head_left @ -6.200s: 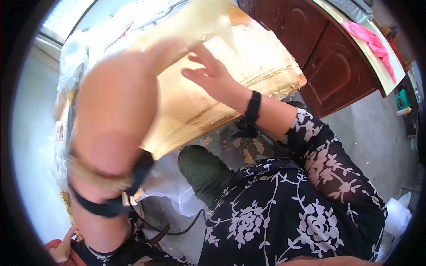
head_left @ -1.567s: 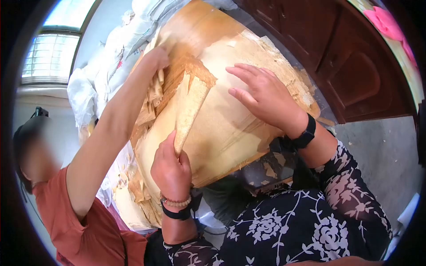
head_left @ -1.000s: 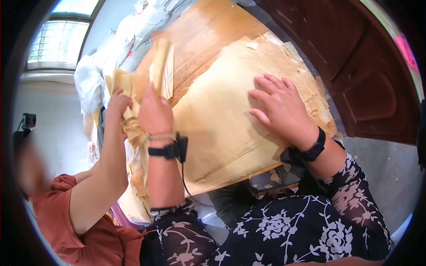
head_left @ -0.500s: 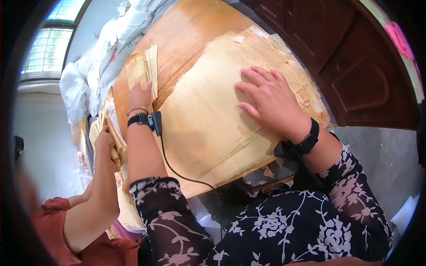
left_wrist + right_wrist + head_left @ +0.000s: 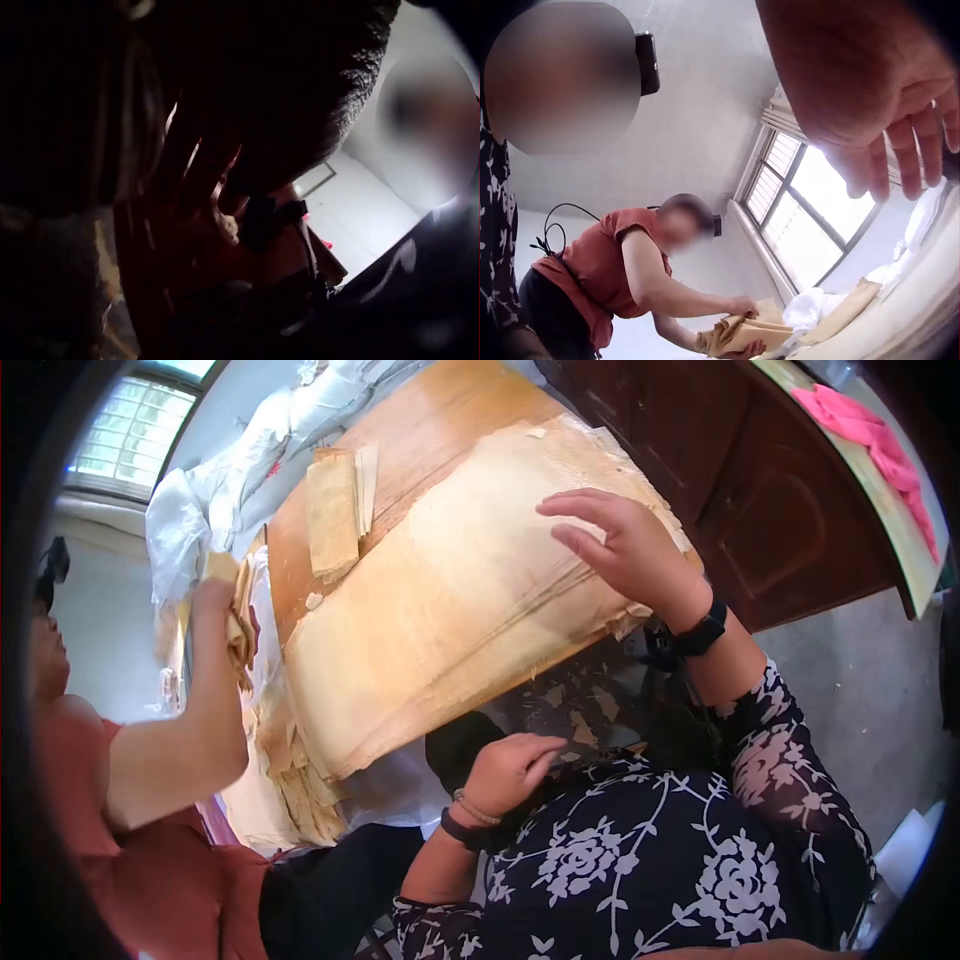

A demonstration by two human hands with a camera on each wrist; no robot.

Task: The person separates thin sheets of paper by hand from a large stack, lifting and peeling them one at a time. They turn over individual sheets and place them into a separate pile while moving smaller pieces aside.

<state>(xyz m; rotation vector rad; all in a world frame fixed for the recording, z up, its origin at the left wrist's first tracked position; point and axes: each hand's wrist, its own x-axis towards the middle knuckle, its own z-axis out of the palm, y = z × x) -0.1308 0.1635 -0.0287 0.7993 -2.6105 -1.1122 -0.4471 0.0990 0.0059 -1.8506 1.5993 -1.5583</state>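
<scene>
A broad stack of thin wood veneer sheets (image 5: pixel 450 590) fills the middle of the head view, its top sheet pale with ragged ends. My right hand (image 5: pixel 635 555) is over its right part, fingers loosely bent and holding nothing; the right wrist view shows those fingers (image 5: pixel 904 150) spread apart. Down by my lap, off the near edge of the stack, my left hand (image 5: pixel 512 770) hangs with fingers relaxed and nothing visible in it. The left wrist view is mostly dark. A small bundle of veneer strips (image 5: pixel 335 515) lies on the browner sheet at the far left.
At the left, another person in a red shirt (image 5: pixel 592 247) holds folded veneer pieces (image 5: pixel 746 334) in both hands. White plastic sacks (image 5: pixel 240 470) line the far left side. Dark red cabinets (image 5: pixel 760 520) flank the right; a pink cloth (image 5: pixel 860 430) lies on their top.
My left hand has let go of the veneer strip bundle at the far left and come back to my lap. My right hand has shifted slightly. The other person has raised their veneer pieces.
</scene>
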